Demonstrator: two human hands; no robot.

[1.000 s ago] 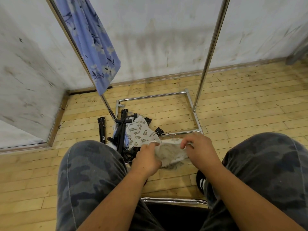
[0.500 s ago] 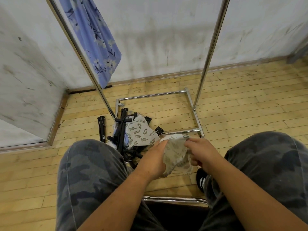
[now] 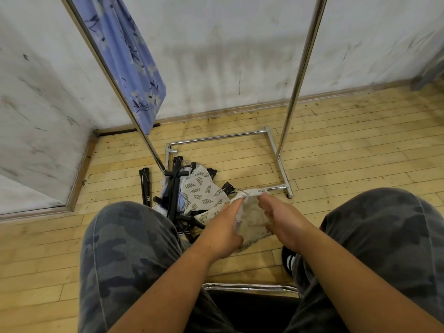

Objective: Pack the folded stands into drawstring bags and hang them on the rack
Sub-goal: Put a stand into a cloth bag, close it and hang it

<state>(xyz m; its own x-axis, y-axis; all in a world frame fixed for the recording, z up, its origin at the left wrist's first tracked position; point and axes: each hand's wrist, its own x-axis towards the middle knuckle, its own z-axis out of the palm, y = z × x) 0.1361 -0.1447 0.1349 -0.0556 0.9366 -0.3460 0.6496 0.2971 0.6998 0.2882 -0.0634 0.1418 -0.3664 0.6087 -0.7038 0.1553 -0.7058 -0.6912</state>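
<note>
- The wooden floor [image 3: 360, 145] filled the lower part of the view and met a scuffed white wall [image 3: 216, 44] along its far edge.
- A chrome rack [image 3: 303, 68] stood near that far edge. Its two uprights rose out of the top of the view, and its tubular base lay flat on the boards.
- The person sat facing the rack, with knees in camouflage trousers [image 3: 127, 236] spread to either side.
- A blue floral bag [image 3: 129, 56] hung down beside the rack's left upright, clear of the floor.
- A heap of folded black stands [image 3: 174, 188] lay on the floor at the near-left corner of the rack's base, just in front of the person's left knee.
- A leaf-print bag [image 3: 201, 188] lay draped over that heap.
- A pale drawstring bag [image 3: 252, 217] was held above the floor between the knees, in front of the base's near bar, with its upper edge raised.
- The left hand [image 3: 222, 233] gripped the bag's left side, its fingers reaching up along the cloth.
- The right hand [image 3: 283, 219] gripped the right side, its fingers curled into the fabric.
- One lone folded stand [image 3: 144, 186] lay on the boards just left of the heap, apart from it.
- A dark shoe [image 3: 288, 259] with white stripes showed on the floor under the right forearm.
</note>
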